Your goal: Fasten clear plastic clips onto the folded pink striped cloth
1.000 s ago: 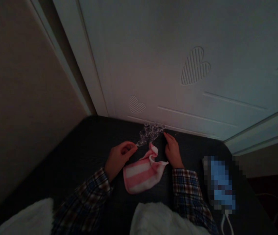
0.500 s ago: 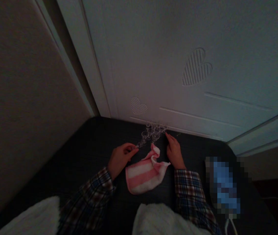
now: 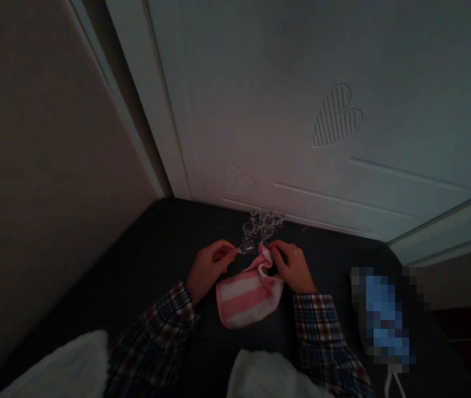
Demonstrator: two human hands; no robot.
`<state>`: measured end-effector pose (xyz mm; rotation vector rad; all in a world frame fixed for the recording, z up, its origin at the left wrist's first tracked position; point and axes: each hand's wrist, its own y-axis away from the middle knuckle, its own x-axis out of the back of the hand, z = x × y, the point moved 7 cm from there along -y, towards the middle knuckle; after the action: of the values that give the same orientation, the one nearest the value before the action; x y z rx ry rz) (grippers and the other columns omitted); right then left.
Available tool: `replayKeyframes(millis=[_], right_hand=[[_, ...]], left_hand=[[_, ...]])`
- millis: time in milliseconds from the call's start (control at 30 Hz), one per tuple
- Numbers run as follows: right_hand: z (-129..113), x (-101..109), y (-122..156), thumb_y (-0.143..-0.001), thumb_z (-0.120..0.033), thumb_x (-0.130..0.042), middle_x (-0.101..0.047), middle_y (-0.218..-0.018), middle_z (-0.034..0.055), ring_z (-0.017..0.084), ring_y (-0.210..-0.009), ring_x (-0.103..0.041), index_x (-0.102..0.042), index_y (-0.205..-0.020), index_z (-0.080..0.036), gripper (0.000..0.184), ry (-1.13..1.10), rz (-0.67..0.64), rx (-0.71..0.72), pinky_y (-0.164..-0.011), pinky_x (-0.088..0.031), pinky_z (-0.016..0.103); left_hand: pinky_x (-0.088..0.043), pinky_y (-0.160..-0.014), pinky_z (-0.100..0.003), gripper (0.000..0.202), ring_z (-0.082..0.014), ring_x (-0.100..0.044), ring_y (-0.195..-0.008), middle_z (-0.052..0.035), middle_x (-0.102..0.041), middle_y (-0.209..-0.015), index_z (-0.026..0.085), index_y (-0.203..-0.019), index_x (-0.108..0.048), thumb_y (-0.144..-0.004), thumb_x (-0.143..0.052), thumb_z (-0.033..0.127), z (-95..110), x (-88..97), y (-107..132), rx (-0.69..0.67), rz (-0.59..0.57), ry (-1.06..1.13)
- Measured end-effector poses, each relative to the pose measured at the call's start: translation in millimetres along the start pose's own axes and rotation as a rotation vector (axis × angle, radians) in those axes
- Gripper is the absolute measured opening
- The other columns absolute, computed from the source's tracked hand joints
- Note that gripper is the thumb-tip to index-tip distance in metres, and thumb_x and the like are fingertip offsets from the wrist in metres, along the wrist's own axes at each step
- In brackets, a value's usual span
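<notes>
My left hand point(image 3: 212, 269) is closed in a pinch on the near end of a small clear cup-like piece point(image 3: 247, 247), which points right, just above the dark table. My right hand point(image 3: 294, 266) has its thumb and fingertips closed at the bunched top of a pink-and-white striped cloth point(image 3: 246, 293). The cloth's lower part lies flat on the table between both hands. Behind them, close to the white panel, sits a pile of clear, round-rimmed pieces point(image 3: 265, 222). Dim light hides their exact kind.
A white panel with raised hearts point(image 3: 337, 116) stands along the back of the dark table point(image 3: 136, 265). To the right lies a blurred-out blue device point(image 3: 385, 315) with a white cable point(image 3: 393, 382). White fabric point(image 3: 272, 376) shows at the bottom edge.
My right hand has moved down and left from beside the clear pile to the cloth's top and pinched it. The clear piece in my left hand now stands apart from the pile.
</notes>
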<state>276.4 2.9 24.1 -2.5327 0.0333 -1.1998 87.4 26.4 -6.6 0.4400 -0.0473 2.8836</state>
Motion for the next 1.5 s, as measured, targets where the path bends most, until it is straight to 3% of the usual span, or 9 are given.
replayKeyframes(millis=[200,367,567,733,967,1133,1267,1400,1500], right_hand=[[-7.7,-3.4,-4.0,-0.085,-0.041,-0.045,-0.059,-0.075,0.0018,0.015,-0.074,-0.053,-0.063,-0.077,-0.020,0.028,-0.080,-0.038,0.010,-0.071,-0.038,0.027],[-6.0,-0.1,-3.1,-0.085,-0.036,-0.046,-0.056,-0.073,0.0008,0.013,-0.070,-0.051,-0.059,-0.071,-0.019,0.025,-0.260,0.024,-0.046,-0.066,-0.039,0.025],[3.0,5.0,-2.7,-0.081,-0.035,-0.053,-0.058,-0.075,-0.0003,0.014,-0.072,-0.054,-0.058,-0.080,-0.019,0.017,-0.607,0.118,-0.159,-0.066,-0.042,0.024],[0.1,10.2,-2.2,-0.077,-0.031,-0.057,-0.057,-0.074,-0.0013,0.013,-0.070,-0.053,-0.057,-0.081,-0.019,0.012,-0.734,0.188,-0.171,-0.064,-0.042,0.022],[-19.9,6.1,-2.6,-0.083,-0.030,-0.048,-0.056,-0.074,0.0003,0.014,-0.072,-0.053,-0.060,-0.076,-0.019,0.018,-0.684,0.117,-0.085,-0.067,-0.042,0.024],[-23.7,2.0,-3.3,-0.086,-0.026,-0.040,-0.057,-0.086,0.0022,0.015,-0.083,-0.054,-0.062,-0.088,-0.020,0.022,-0.652,0.092,-0.008,-0.076,-0.042,0.027],[-23.7,-8.1,-2.9,-0.083,-0.026,-0.046,-0.055,-0.091,0.0026,0.016,-0.088,-0.053,-0.059,-0.095,-0.021,0.018,-0.664,0.092,-0.004,-0.079,-0.042,0.027],[-18.5,-16.5,-1.8,-0.080,-0.026,-0.051,-0.053,-0.081,0.0002,0.014,-0.076,-0.053,-0.057,-0.084,-0.020,0.009,-0.668,0.171,-0.046,-0.070,-0.043,0.025],[-14.6,-20.0,0.0,-0.080,-0.030,-0.051,-0.054,-0.076,-0.0004,0.014,-0.072,-0.052,-0.055,-0.078,-0.019,0.012,-0.619,0.217,-0.087,-0.068,-0.042,0.025]], left_hand=[[-0.035,-0.044,-0.019,0.025,-0.0075,-0.046,-0.048,0.0011,-0.054,-0.067,0.016,-0.083,-0.057,-0.077,-0.052,0.040,12.5,-7.4,5.6,-0.044,-0.085,0.079],[-0.037,-0.046,-0.020,0.024,-0.0075,-0.046,-0.049,0.0012,-0.055,-0.067,0.016,-0.084,-0.057,-0.077,-0.053,0.039,18.7,-9.5,9.1,-0.067,-0.113,0.098],[-0.040,-0.051,-0.020,0.025,-0.0112,-0.055,-0.062,-0.0017,-0.060,-0.076,0.017,-0.090,-0.059,-0.073,-0.060,0.036,19.0,-14.5,11.5,-0.081,-0.136,0.146],[-0.037,-0.046,-0.020,0.032,-0.0106,-0.053,-0.055,-0.0034,-0.064,-0.078,0.016,-0.093,-0.060,-0.070,-0.062,0.038,18.6,-20.0,14.4,-0.069,-0.135,0.096],[-0.032,-0.043,-0.019,0.032,-0.0095,-0.045,-0.047,0.0032,-0.053,-0.054,0.016,-0.091,-0.061,-0.069,-0.063,0.040,18.9,-15.0,13.3,-0.068,-0.068,0.029],[-0.030,-0.042,-0.020,0.030,-0.0092,-0.042,-0.043,0.0047,-0.050,-0.050,0.017,-0.090,-0.061,-0.071,-0.060,0.041,14.8,-8.5,10.7,-0.099,-0.003,-0.014],[-0.039,-0.053,-0.023,0.027,-0.0122,-0.051,-0.057,0.0011,-0.059,-0.067,0.019,-0.092,-0.061,-0.075,-0.057,0.039,24.6,-3.8,13.5,-0.249,0.057,-0.216],[-0.045,-0.075,-0.028,0.025,-0.0176,-0.055,-0.086,-0.0046,-0.058,-0.098,0.020,-0.095,-0.061,-0.076,-0.058,0.037,36.8,-6.4,18.9,-0.447,0.051,-0.345],[-0.044,-0.082,-0.031,0.025,-0.0191,-0.053,-0.093,-0.0060,-0.056,-0.099,0.020,-0.097,-0.062,-0.079,-0.055,0.036,38.3,-4.2,19.6,-0.496,0.085,-0.369]])
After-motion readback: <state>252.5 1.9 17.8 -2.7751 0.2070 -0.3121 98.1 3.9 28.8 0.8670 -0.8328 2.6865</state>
